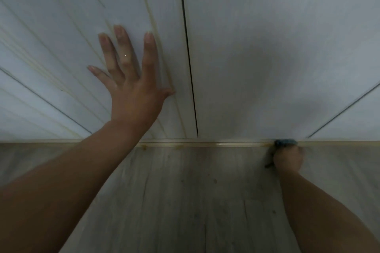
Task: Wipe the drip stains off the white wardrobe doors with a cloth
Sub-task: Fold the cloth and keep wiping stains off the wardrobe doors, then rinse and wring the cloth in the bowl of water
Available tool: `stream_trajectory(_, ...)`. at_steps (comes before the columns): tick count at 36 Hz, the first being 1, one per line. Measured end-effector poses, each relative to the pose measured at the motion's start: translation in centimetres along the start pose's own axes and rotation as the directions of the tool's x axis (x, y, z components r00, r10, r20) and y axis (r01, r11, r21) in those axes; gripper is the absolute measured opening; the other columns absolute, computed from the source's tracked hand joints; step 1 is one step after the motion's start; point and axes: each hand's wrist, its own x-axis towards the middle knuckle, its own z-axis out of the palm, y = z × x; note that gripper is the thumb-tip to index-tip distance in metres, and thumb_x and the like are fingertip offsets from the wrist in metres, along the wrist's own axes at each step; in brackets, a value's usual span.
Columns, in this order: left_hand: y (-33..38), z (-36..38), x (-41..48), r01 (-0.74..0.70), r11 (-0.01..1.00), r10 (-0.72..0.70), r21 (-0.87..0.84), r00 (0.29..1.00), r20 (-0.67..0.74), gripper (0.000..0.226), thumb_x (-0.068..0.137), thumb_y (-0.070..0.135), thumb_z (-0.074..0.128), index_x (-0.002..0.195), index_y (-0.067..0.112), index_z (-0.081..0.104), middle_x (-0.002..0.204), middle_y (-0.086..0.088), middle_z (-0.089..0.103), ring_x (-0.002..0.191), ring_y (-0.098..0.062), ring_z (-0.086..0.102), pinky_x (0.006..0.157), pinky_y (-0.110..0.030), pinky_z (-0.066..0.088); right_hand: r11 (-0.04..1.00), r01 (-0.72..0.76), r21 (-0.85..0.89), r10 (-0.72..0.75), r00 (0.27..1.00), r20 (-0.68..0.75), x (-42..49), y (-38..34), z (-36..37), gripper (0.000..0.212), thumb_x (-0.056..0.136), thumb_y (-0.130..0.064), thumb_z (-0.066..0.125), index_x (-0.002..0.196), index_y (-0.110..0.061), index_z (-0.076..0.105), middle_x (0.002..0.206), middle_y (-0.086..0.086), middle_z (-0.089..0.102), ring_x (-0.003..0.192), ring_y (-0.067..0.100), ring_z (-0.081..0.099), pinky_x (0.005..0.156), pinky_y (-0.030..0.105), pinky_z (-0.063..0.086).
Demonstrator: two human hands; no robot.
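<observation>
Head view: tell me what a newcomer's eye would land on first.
The left hand, fingers spread flat on the white wardrobe door left of the dark door gap, among yellowish drip stains. Next, the right hand low down, pressing a dark cloth against the door's bottom edge.
</observation>
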Motion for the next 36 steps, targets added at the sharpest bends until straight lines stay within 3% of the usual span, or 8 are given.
stream_trajectory(10,-0.1,-0.1,-0.1,-0.013,1.000,0.013,-0.011,1.000,-0.005,0.125,0.076,0.066,0.075,0.159,0.021,-0.008,0.159,-0.031,-0.008,0.147,-0.064,0.001,0.096,-0.092,0.019,0.945,0.322,0.057,-0.323,0.947,-0.005,-6.9,-3.1,6.5,0.018,0.087,0.004,0.056,0.094,0.010,0.071,0.097,0.033,0.067,0.093,0.048,0.064,0.081,0.047,0.052)
stream_trajectory(19,0.1,-0.4,-0.3,-0.019,1.000,0.019,0.000,1.000,-0.023,0.122,0.078,0.068,0.074,0.160,0.018,-0.002,0.161,-0.029,-0.003,0.149,-0.060,0.004,0.095,-0.090,0.025,0.874,0.460,0.160,-0.486,0.806,0.337,-18.9,-12.1,13.6,0.032,0.103,-0.018,0.045,0.127,-0.015,0.066,0.129,0.009,0.058,0.116,0.034,0.057,0.093,0.042,0.054)
stream_trajectory(23,0.2,-0.5,-0.6,-0.024,0.999,0.021,-0.045,0.998,-0.062,0.108,0.087,0.066,0.069,0.161,0.022,0.003,0.163,-0.021,-0.004,0.152,-0.055,0.003,0.099,-0.088,0.024,0.889,0.413,0.200,-0.458,0.815,0.355,-18.3,-11.9,14.1,0.022,0.099,-0.022,0.055,0.114,-0.020,0.071,0.118,-0.003,0.060,0.114,0.025,0.059,0.089,0.024,0.042)
stream_trajectory(26,0.8,-1.0,-1.3,-0.034,0.987,0.015,-0.159,0.993,-0.118,0.086,0.097,0.051,0.065,0.161,0.021,0.017,0.164,-0.020,0.001,0.154,-0.049,0.006,0.107,-0.081,0.021,0.903,0.096,0.418,-0.292,0.852,0.434,-17.7,-11.6,12.8,0.009,0.094,-0.018,0.066,0.096,-0.017,0.075,0.101,-0.001,0.066,0.100,0.022,0.063,0.084,0.027,0.045)
stream_trajectory(28,1.3,-1.8,-2.3,-0.038,0.958,-0.004,-0.284,0.990,-0.143,0.072,0.097,0.036,0.068,0.156,0.014,0.034,0.162,-0.019,0.008,0.154,-0.047,0.011,0.112,-0.075,0.023,0.750,-0.203,0.630,-0.174,0.857,0.484,-18.6,-11.4,9.0,0.013,0.096,-0.018,0.064,0.087,-0.019,0.074,0.083,0.003,0.071,0.080,0.026,0.068,0.075,0.037,0.056)
stream_trajectory(31,2.6,-3.5,-4.9,0.063,0.882,-0.089,-0.467,0.995,-0.035,0.055,0.093,0.023,0.069,0.142,0.004,0.054,0.158,-0.023,0.024,0.151,-0.037,0.025,0.122,-0.053,0.028,0.257,-0.582,0.771,-0.168,0.759,0.629,-21.0,-10.2,0.4,0.027,0.106,-0.010,0.044,0.110,0.002,0.067,0.071,0.009,0.065,0.050,0.022,0.054,0.046,0.027,0.042)
stream_trajectory(34,6.2,-7.4,-6.1,0.422,0.703,-0.241,-0.572,0.899,0.366,0.035,0.091,0.031,0.058,0.119,0.012,0.071,0.141,-0.017,0.053,0.131,-0.030,0.052,0.116,-0.021,0.032,-0.198,-0.625,0.755,-0.148,0.781,0.607,-22.7,-8.2,-9.3,0.031,0.102,-0.014,0.043,0.109,-0.001,0.070,0.066,0.005,0.051,0.052,0.017,0.038,0.046,0.028,0.033)
stream_trajectory(36,8.9,-10.7,-6.1,0.624,0.583,-0.272,-0.520,0.754,0.598,0.015,0.090,0.026,0.061,0.099,0.034,0.069,0.119,-0.007,0.067,0.110,-0.031,0.065,0.100,-0.033,0.049,-0.452,-0.584,0.674,-0.113,0.787,0.607,-24.3,-7.0,-15.9,0.024,0.099,-0.016,0.049,0.096,-0.009,0.072,0.061,0.000,0.040,0.049,0.012,0.033,0.042,0.025,0.034)
